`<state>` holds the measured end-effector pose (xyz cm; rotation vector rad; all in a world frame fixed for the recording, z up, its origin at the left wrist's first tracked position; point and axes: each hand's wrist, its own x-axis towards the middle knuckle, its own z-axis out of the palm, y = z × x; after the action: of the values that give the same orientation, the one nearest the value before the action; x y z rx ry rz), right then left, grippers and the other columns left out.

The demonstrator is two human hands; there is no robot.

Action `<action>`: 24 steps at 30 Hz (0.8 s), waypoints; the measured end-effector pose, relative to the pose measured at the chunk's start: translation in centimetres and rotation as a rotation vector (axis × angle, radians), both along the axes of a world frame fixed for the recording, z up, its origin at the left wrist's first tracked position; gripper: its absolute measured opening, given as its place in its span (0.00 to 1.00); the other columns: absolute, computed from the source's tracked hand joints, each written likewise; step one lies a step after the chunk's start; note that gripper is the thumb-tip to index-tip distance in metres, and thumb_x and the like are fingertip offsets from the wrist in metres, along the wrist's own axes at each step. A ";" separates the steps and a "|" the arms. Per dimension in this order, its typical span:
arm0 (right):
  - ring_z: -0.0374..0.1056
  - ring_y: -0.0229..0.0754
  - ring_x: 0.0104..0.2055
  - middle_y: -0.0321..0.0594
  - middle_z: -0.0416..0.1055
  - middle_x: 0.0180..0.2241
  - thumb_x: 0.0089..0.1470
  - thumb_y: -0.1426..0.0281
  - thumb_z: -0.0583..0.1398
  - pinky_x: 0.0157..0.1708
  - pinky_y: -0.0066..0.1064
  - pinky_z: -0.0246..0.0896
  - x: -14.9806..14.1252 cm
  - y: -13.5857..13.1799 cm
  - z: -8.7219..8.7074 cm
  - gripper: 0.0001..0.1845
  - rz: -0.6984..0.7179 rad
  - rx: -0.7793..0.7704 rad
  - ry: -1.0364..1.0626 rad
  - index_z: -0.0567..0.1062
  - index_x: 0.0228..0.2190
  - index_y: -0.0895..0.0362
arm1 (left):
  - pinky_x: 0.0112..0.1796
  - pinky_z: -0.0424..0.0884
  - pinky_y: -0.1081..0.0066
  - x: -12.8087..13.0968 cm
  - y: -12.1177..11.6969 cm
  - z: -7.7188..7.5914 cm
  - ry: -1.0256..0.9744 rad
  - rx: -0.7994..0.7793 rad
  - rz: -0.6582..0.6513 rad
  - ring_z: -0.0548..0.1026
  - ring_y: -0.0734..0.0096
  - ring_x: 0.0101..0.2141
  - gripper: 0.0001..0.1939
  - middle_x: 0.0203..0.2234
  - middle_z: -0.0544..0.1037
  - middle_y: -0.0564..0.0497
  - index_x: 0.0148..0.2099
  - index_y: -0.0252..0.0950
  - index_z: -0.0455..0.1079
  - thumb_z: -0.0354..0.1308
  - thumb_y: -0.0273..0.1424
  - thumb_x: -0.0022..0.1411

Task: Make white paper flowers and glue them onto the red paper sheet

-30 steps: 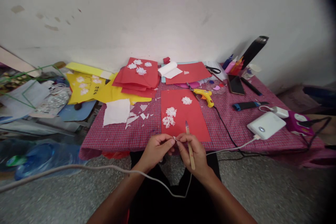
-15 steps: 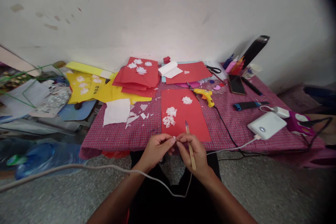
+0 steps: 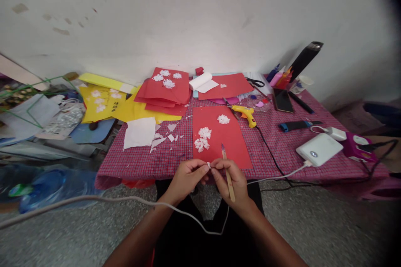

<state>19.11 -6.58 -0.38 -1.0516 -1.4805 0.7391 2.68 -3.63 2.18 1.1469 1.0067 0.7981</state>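
Note:
Just over the table's near edge, my left hand (image 3: 189, 176) and my right hand (image 3: 234, 183) meet fingertip to fingertip. Between them they pinch a small piece of white paper (image 3: 209, 165). A paintbrush (image 3: 229, 183) with a pale wooden handle and purplish tip is also tucked in my right hand, tip pointing away from me. Beyond the hands lies a red paper sheet (image 3: 233, 144) bearing white crumpled-paper flowers (image 3: 205, 133), two close together on the left and one (image 3: 223, 119) farther up.
A yellow glue gun (image 3: 246, 113) lies right of the sheet, its black cord running off right. White paper (image 3: 140, 133) and torn scraps lie left. Red sheets (image 3: 166, 91) are stacked behind. A power bank (image 3: 319, 150) and phone (image 3: 282, 100) sit right. A pale cable (image 3: 125, 198) crosses my arms.
Almost nothing differs. Both hands hold the same place, with only a slight shift of the fingers and the brush.

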 end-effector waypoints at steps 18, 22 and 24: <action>0.71 0.41 0.33 0.37 0.72 0.33 0.60 0.71 0.61 0.35 0.33 0.67 0.1 0.0 0.3 0.04 -0.032 -0.150 0.090 0.69 0.34 0.52 | 0.32 0.69 0.74 0.2 -0.3 0.5 0.239 0.203 -0.054 0.73 0.73 0.28 0.13 0.27 0.77 0.51 0.36 0.33 0.74 0.54 0.36 0.66; 0.70 0.41 0.33 0.37 0.72 0.34 0.59 0.71 0.61 0.34 0.32 0.67 0.1 0.0 0.0 0.05 -0.022 -0.197 0.144 0.69 0.34 0.52 | 0.32 0.68 0.74 0.3 -0.3 0.6 0.261 0.226 -0.058 0.72 0.73 0.28 0.13 0.26 0.76 0.52 0.35 0.33 0.73 0.54 0.36 0.66; 0.71 0.41 0.33 0.37 0.72 0.33 0.59 0.71 0.61 0.34 0.32 0.67 0.1 0.1 -0.2 0.05 -0.020 -0.199 0.142 0.69 0.34 0.52 | 0.33 0.68 0.74 0.3 -0.3 0.6 0.275 0.245 -0.064 0.73 0.72 0.29 0.13 0.27 0.77 0.51 0.35 0.33 0.74 0.53 0.35 0.67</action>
<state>19.23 -6.53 -0.54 -1.1372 -1.2933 0.9418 2.96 -3.97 2.73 1.5236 1.1128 0.7396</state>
